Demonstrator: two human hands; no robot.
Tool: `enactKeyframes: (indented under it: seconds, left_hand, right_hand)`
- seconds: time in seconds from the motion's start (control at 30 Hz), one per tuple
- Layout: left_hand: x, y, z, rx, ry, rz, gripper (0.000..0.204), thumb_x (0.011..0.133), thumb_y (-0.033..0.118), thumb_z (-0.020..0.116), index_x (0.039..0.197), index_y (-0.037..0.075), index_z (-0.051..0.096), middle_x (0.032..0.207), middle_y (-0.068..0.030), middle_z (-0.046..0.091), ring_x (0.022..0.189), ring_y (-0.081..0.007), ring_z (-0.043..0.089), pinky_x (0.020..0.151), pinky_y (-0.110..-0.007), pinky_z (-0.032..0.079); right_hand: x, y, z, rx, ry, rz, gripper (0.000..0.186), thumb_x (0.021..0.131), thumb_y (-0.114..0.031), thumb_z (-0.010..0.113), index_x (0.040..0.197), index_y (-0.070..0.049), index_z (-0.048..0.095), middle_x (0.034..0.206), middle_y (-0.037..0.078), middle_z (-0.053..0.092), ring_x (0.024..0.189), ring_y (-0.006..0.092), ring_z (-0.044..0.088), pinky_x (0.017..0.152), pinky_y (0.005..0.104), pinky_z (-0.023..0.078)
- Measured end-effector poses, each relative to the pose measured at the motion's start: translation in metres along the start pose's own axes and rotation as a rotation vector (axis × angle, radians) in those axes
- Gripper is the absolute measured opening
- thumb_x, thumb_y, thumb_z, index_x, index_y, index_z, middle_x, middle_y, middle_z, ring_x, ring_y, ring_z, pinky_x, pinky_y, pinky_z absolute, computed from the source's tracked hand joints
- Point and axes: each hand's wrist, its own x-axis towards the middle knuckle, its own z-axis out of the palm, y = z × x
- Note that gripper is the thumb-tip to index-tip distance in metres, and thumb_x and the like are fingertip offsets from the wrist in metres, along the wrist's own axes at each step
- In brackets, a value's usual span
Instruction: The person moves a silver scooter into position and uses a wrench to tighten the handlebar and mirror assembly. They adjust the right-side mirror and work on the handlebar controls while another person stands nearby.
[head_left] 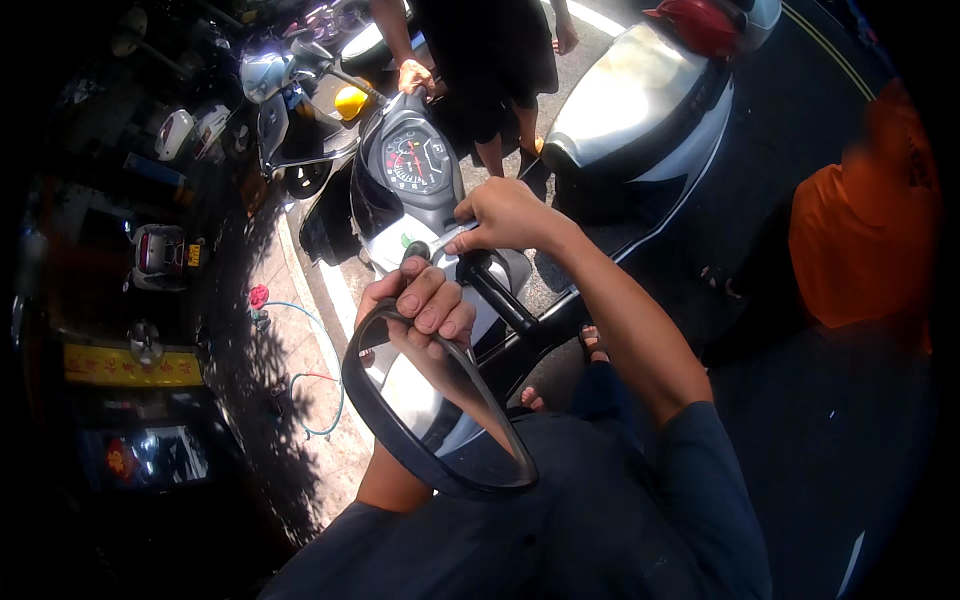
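Observation:
My left hand (430,300) has its fingers curled over the top edge of a black-framed scooter mirror (460,400), whose glass faces up toward me. Just beyond it, my right hand (505,215) grips a silver wrench (452,238). The wrench's end meets the dark joint (418,250) at the mirror's stem. Close under my right hand runs the scooter's black handlebar grip (502,293). Past my hands sits the instrument dial (415,163) on the scooter's grey and white front. My left hand hides part of the stem.
Another person's hand (415,77) rests on the far end of the handlebar. A white-seated scooter (630,90) stands at the far right. Someone in an orange top (850,240) is on the right. A blue hose (340,400) lies on the pavement at left, near more parked scooters.

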Motion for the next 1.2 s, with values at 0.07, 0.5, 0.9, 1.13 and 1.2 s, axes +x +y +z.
enactKeyframes:
  seconds: [0.07, 0.5, 0.9, 1.13, 1.2]
  left_hand:
    - [0.003, -0.003, 0.003, -0.001, 0.037, -0.002, 0.012, 0.095, 0.009, 0.057, 0.107, 0.012, 0.058, 0.085, 0.0009, 0.059, 0.080, -0.0164, 0.059, 0.076, -0.034, 0.048]
    - [0.011, 0.000, 0.013, 0.203, 0.032, -0.094, 0.046, 0.082, 0.005, 0.080, 0.116, 0.005, 0.049, 0.088, 0.0010, 0.063, 0.083, -0.0143, 0.064, 0.080, -0.032, 0.054]
    - [0.011, 0.000, 0.009, 0.161, 0.015, -0.094, 0.046, 0.083, 0.005, 0.079, 0.117, 0.005, 0.048, 0.089, 0.0012, 0.063, 0.084, -0.0155, 0.065, 0.080, -0.033, 0.053]
    - [0.010, -0.003, 0.009, 0.151, 0.008, -0.064, 0.046, 0.085, 0.007, 0.078, 0.118, 0.004, 0.048, 0.086, 0.0005, 0.063, 0.081, -0.0160, 0.065, 0.080, -0.033, 0.054]
    - [0.009, 0.003, 0.012, 0.155, 0.001, -0.109, 0.046, 0.085, 0.008, 0.079, 0.119, 0.004, 0.047, 0.088, 0.0006, 0.063, 0.083, -0.0159, 0.065, 0.081, -0.033, 0.054]
  right_hand:
    - [-0.004, 0.006, -0.001, 0.035, 0.043, -0.020, 0.063, 0.072, -0.055, 0.081, 0.099, 0.003, 0.076, 0.084, 0.020, 0.073, 0.083, 0.0327, 0.072, 0.073, 0.0384, 0.054]
    - [-0.003, 0.014, 0.014, 0.048, 0.228, 0.073, 0.034, 0.088, -0.038, 0.067, 0.078, -0.007, 0.077, 0.068, 0.017, 0.067, 0.071, 0.0349, 0.068, 0.069, 0.0439, 0.051]
    - [-0.003, 0.012, 0.015, 0.068, 0.245, 0.121, 0.029, 0.084, -0.032, 0.064, 0.083, -0.006, 0.078, 0.071, 0.019, 0.068, 0.073, 0.0362, 0.069, 0.072, 0.0453, 0.053]
    - [0.000, 0.015, 0.025, 0.045, 0.297, 0.145, 0.029, 0.083, -0.031, 0.063, 0.079, -0.006, 0.077, 0.069, 0.019, 0.067, 0.072, 0.0365, 0.068, 0.070, 0.0449, 0.053]
    - [-0.002, 0.007, 0.024, 0.037, 0.288, 0.153, 0.029, 0.083, -0.031, 0.063, 0.078, -0.006, 0.077, 0.069, 0.018, 0.067, 0.071, 0.0355, 0.069, 0.069, 0.0446, 0.053]
